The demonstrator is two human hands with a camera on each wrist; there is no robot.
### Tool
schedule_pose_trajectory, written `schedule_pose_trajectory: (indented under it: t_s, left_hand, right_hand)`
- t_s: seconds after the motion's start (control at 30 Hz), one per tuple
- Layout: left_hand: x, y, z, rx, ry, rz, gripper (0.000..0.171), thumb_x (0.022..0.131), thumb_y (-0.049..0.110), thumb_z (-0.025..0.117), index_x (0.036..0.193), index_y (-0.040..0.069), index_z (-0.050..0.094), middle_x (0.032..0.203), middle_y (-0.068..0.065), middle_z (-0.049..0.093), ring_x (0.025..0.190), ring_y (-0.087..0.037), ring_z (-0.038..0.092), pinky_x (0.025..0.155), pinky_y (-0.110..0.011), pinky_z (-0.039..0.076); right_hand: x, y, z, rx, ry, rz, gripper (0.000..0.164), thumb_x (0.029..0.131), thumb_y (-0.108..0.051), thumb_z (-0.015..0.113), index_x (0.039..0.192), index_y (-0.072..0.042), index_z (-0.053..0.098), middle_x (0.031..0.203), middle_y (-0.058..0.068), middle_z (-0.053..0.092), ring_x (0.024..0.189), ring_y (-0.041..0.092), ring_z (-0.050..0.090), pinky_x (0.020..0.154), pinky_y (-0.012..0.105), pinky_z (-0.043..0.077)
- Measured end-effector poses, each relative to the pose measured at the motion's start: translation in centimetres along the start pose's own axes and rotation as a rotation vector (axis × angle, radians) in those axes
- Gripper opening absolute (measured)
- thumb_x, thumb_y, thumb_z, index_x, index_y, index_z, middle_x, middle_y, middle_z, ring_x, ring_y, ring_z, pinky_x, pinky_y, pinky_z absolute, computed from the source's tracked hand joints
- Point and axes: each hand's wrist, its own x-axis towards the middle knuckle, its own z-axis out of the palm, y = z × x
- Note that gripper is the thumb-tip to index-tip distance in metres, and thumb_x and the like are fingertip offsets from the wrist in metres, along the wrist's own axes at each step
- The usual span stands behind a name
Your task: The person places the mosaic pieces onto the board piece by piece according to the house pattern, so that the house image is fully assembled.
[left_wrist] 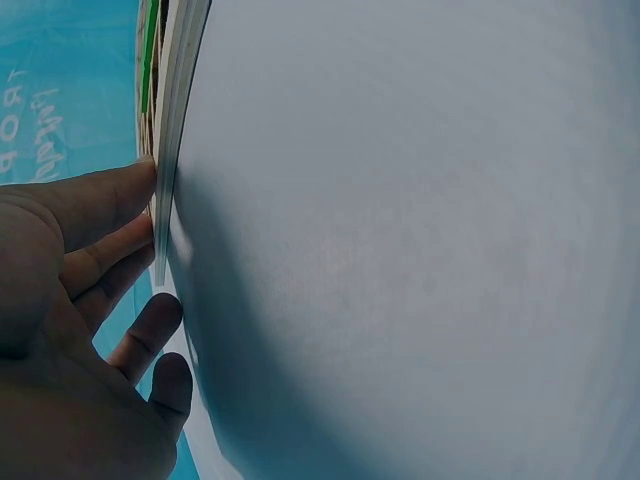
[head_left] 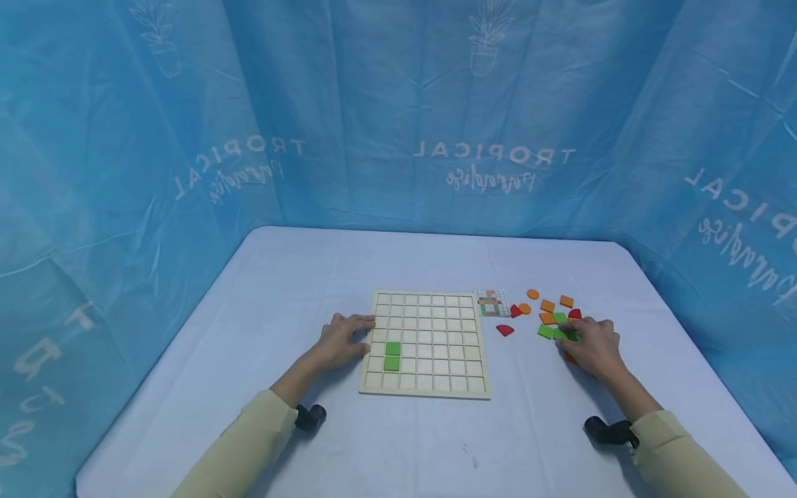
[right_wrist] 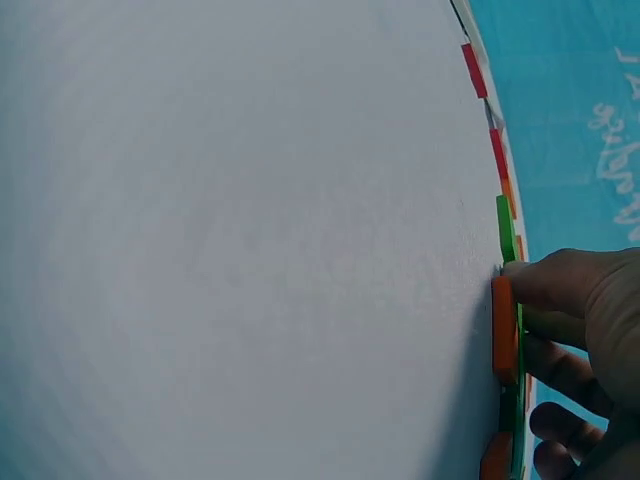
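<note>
A pale wooden grid board point(head_left: 426, 395) lies in the middle of the table. Two green square tiles point(head_left: 392, 356) sit in neighbouring cells near its left side. The fingertips and thumb of my left hand point(head_left: 339, 340) touch the board's left edge, fingers fairly straight; in the left wrist view the thumb point(left_wrist: 110, 205) rests at the rim. My right hand point(head_left: 593, 346) reaches down into loose tiles, thumb and index finger close about a green tile point(head_left: 560, 334). I cannot tell if they pinch it. An orange tile point(right_wrist: 504, 330) stands just below the right thumb in the right wrist view.
A small pattern card point(head_left: 493, 303) lies by the board's upper right corner. Between it and the right hand are red quarter-round pieces point(head_left: 505, 330), orange discs point(head_left: 533, 294) and orange squares point(head_left: 566, 301). Blue curtains point(head_left: 423, 194) stand behind the white table point(head_left: 299, 270).
</note>
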Motion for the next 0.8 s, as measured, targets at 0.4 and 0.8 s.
schedule_pose_trajectory:
  t_s: [0.4,0.8]
  left_hand:
    - [0.08,-0.07,0.09,-0.009,-0.005,-0.011,0.052,0.082,0.016,0.075,0.132,0.011,0.059,0.139,0.001,0.051,0.093,-0.015,0.039,0.082,-0.038,0.035]
    - [0.02,-0.04,0.09,-0.007,-0.005,-0.020,0.051,0.083,0.015,0.074,0.132,0.010,0.059,0.140,0.001,0.051,0.096,-0.015,0.040,0.082,-0.036,0.034]
  right_hand:
    - [-0.15,0.22,0.16,0.009,-0.001,-0.003,0.036,0.082,-0.015,0.073,0.113,0.004,0.068,0.109,0.029,0.054,0.108,0.048,0.034,0.083,0.059,0.031]
    - [-0.28,0.31,0.19,0.027,0.020,-0.017,0.034,0.083,-0.014,0.073,0.111,0.005,0.068,0.109,0.029,0.055,0.108,0.049,0.034,0.083,0.060,0.031]
